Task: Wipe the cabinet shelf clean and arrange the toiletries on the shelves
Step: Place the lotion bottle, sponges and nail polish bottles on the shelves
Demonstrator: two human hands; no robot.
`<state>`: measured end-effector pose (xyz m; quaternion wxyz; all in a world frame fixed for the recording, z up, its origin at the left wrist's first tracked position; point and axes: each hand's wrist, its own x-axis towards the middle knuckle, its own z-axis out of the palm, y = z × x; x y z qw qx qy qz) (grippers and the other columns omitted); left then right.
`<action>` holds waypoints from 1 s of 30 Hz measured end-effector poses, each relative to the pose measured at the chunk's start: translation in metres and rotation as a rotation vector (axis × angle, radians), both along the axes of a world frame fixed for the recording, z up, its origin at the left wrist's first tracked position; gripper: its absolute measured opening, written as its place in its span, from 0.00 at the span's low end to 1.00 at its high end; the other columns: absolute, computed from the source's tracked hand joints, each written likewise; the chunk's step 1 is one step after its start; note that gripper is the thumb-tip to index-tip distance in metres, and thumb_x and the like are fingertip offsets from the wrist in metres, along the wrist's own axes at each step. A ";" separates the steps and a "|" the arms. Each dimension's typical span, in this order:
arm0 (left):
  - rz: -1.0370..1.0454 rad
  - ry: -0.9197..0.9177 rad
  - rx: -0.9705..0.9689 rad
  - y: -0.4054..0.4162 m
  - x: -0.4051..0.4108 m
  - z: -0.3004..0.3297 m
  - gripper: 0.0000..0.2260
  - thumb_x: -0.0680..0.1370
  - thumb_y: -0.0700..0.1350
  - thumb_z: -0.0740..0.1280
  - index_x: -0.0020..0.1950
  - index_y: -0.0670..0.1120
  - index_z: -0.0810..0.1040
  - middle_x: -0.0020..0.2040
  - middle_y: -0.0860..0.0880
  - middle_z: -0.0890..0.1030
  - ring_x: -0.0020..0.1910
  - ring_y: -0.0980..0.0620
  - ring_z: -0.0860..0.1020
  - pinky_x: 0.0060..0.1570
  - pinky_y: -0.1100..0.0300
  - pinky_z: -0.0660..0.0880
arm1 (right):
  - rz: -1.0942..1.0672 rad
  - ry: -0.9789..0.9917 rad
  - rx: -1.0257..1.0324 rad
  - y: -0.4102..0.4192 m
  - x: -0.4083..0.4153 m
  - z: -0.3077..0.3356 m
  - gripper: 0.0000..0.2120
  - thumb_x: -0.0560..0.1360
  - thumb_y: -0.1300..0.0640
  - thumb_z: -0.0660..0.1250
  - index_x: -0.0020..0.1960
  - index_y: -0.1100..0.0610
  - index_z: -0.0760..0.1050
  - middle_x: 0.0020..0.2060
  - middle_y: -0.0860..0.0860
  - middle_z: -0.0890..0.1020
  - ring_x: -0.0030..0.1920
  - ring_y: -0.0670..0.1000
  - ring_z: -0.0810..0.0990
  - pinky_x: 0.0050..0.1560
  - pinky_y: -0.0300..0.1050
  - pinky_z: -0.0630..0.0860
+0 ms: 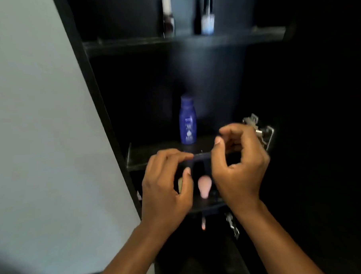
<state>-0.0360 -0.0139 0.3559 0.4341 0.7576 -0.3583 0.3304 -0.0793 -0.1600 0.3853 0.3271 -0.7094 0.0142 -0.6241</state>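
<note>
Toiletries going onto dark cabinet shelves, both hands working at the middle shelf edge

Blue lotion bottle (187,120) is standing upright on the middle shelf (155,156), while the left hand (165,187) and right hand (236,163) are hovering with fingers curled, seemingly pinching a thin dark item (201,155) between them; blur is hiding what it is. A pink applicator (203,186) is lying on the shelf below. I judge a careless reach could be toppling the bottle, or the item slipping in this dim light.

Both forearms are bare from the lower edge of the view to the wrists, with no sleeve on them. The left hand (167,187) and right hand (236,165) are bare, with short, pale fingernails.
</note>
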 end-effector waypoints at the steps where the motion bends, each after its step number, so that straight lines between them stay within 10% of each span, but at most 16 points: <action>1: -0.017 0.084 0.045 0.000 -0.001 -0.030 0.13 0.75 0.35 0.74 0.58 0.47 0.83 0.56 0.52 0.80 0.57 0.52 0.78 0.58 0.57 0.75 | 0.012 0.063 0.010 0.001 -0.003 -0.033 0.05 0.73 0.67 0.69 0.48 0.60 0.78 0.41 0.51 0.80 0.39 0.51 0.80 0.41 0.45 0.77; 8: 0.007 0.576 0.432 -0.002 -0.003 -0.238 0.12 0.75 0.46 0.69 0.58 0.54 0.81 0.56 0.56 0.79 0.57 0.53 0.77 0.58 0.58 0.74 | 0.047 0.610 0.109 -0.009 -0.013 -0.259 0.04 0.74 0.62 0.72 0.43 0.55 0.77 0.34 0.45 0.78 0.34 0.45 0.77 0.35 0.44 0.77; 16: -0.004 0.821 0.874 -0.017 0.012 -0.386 0.32 0.76 0.56 0.72 0.78 0.52 0.67 0.77 0.51 0.66 0.76 0.48 0.66 0.74 0.50 0.68 | -0.047 1.195 0.442 -0.042 0.033 -0.427 0.08 0.70 0.55 0.70 0.50 0.49 0.80 0.41 0.49 0.86 0.45 0.55 0.85 0.52 0.49 0.82; 30: 0.090 0.790 1.023 -0.019 0.035 -0.438 0.40 0.73 0.61 0.74 0.81 0.53 0.62 0.81 0.49 0.60 0.79 0.44 0.61 0.76 0.46 0.65 | -0.063 1.119 0.307 -0.055 0.091 -0.485 0.10 0.76 0.48 0.74 0.50 0.53 0.81 0.46 0.49 0.84 0.46 0.50 0.83 0.50 0.53 0.83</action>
